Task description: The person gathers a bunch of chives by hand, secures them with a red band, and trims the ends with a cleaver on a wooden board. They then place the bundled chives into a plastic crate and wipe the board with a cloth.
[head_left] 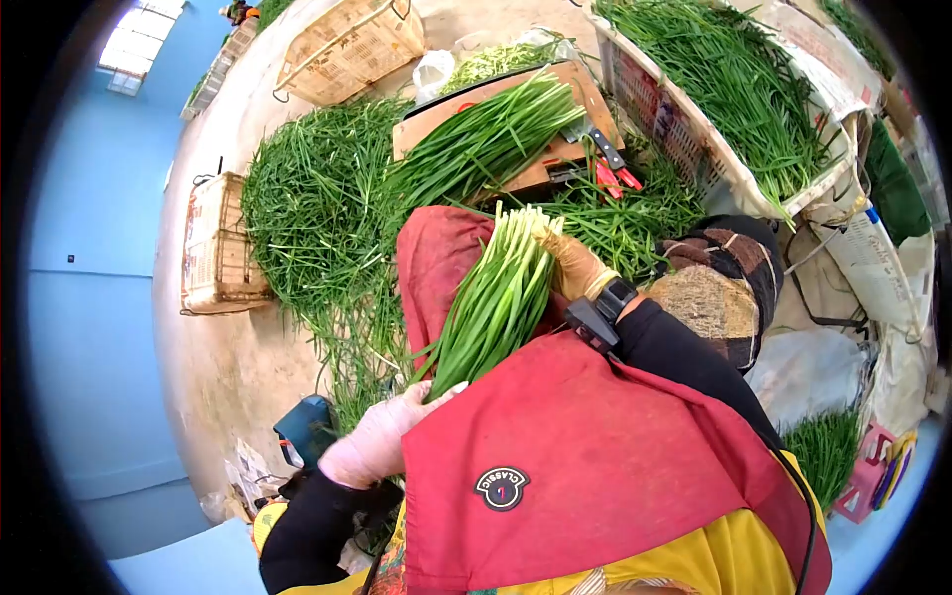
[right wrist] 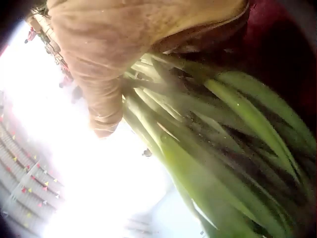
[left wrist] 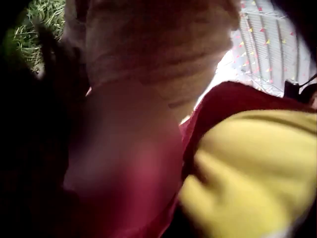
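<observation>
A bunch of garlic chives (head_left: pixel 501 283) lies slanting across the lap, pale stem ends up and green leaves down toward the left. My gloved right hand (head_left: pixel 578 266) grips it near the stem ends; in the right wrist view, the thumb (right wrist: pixel 106 109) bends beside the pale stems. My left hand (head_left: pixel 375 441), in a pale glove, holds the leafy lower end, with leaves passing between thumb and fingers. Its fingertips are partly hidden by the red apron (head_left: pixel 585 426). The left wrist view is dark and blurred, showing mostly glove and a yellow sleeve (left wrist: pixel 252 163).
Ahead, more chives (head_left: pixel 486 134) lie on a brown board (head_left: pixel 585 89) beside a black-handled knife (head_left: pixel 607 149) and red-handled tool (head_left: pixel 617 178). Loose chives (head_left: pixel 317 198) heap to the left. A full crate (head_left: pixel 674 99) stands right; other crates (head_left: pixel 347 55) stand behind and left.
</observation>
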A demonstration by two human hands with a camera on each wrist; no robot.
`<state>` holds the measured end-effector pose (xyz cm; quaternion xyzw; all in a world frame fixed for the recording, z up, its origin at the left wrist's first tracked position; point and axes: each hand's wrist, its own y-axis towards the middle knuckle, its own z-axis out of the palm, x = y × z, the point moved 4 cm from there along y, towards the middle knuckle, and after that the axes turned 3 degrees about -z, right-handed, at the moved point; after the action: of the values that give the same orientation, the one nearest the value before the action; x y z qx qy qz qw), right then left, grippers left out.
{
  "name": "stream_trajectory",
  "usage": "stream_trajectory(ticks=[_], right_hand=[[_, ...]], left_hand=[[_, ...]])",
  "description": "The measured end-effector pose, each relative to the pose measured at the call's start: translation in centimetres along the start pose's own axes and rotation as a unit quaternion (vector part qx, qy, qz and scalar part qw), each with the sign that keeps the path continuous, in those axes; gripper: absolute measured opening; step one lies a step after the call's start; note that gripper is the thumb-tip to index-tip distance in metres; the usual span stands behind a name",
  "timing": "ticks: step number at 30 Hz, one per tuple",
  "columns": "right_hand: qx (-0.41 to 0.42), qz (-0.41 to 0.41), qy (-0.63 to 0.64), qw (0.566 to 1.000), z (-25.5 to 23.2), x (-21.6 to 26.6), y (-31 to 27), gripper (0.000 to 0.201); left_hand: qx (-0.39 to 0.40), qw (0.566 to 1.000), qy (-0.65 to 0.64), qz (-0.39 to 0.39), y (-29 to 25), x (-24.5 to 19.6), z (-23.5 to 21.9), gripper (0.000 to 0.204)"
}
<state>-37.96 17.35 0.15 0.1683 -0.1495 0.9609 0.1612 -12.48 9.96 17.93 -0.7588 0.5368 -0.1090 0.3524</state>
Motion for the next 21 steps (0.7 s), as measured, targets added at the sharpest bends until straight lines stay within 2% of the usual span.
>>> stream_trajectory(ticks=[1,3,4,5,6,7,8,10,12,14,16,18,19,20,21], right_hand=[[-0.003,0.002,-0.005,1.000,0.1,-0.2,0.4,0.039],[0.014,-0.063,-0.074,0.995,0.2,0.0,1.4,0.033],[0.015,-0.059,-0.082,0.995,0.0,0.0,1.6,0.033],[0.013,-0.026,-0.066,0.997,-0.4,-0.2,1.8,0.030],[0.010,0.007,-0.048,0.999,-0.9,-0.7,2.1,0.029],[-0.004,-0.004,-0.028,1.000,-2.6,-1.5,3.1,0.031],[0.018,-0.009,-0.028,0.999,-0.1,-0.6,2.0,0.035],[0.051,-0.016,0.003,0.999,1.6,0.0,1.5,0.040],[0.059,0.004,0.019,0.998,1.9,0.4,1.2,0.043],[0.063,-0.025,-0.030,0.997,2.7,1.1,1.2,0.055],[0.111,-0.017,-0.029,0.993,3.8,1.5,1.4,0.060],[0.067,0.027,-0.072,0.995,4.2,1.6,1.4,0.061],[0.053,-0.019,-0.102,0.993,4.9,1.9,1.1,0.065],[0.053,-0.019,-0.102,0.993,5.8,2.0,0.8,0.065],[0.065,-0.025,-0.066,0.995,6.6,2.2,0.6,0.063]], left_hand=[[0.033,0.991,-0.056,0.117,-0.2,0.3,-0.9,0.070],[0.035,0.971,-0.120,0.205,-1.3,1.7,-4.7,0.060],[0.005,0.976,-0.128,0.176,-1.7,2.6,-7.3,0.054],[-0.028,0.949,-0.299,0.096,-1.2,4.7,-8.6,0.047],[-0.058,0.887,-0.458,0.014,-0.6,6.6,-9.6,0.041],[-0.139,0.913,-0.378,0.057,1.0,7.1,-10.9,0.040],[-0.218,0.926,-0.293,0.099,3.0,7.4,-11.6,0.040],[-0.182,0.894,-0.402,0.077,8.0,6.6,-9.7,0.037],[-0.182,0.886,-0.405,0.132,11.9,5.2,-6.7,0.040],[-0.219,0.923,-0.241,0.205,13.0,2.8,-6.1,0.043],[-0.237,0.943,-0.143,0.186,12.7,0.4,-6.5,0.042],[-0.248,0.945,-0.078,0.200,12.3,-0.8,-6.9,0.038],[-0.264,0.936,-0.073,0.220,11.9,-1.1,-7.6,0.032],[-0.265,0.936,-0.073,0.221,12.2,-0.5,-8.2,0.032],[-0.259,0.912,-0.143,0.283,12.4,0.4,-9.0,0.032]])
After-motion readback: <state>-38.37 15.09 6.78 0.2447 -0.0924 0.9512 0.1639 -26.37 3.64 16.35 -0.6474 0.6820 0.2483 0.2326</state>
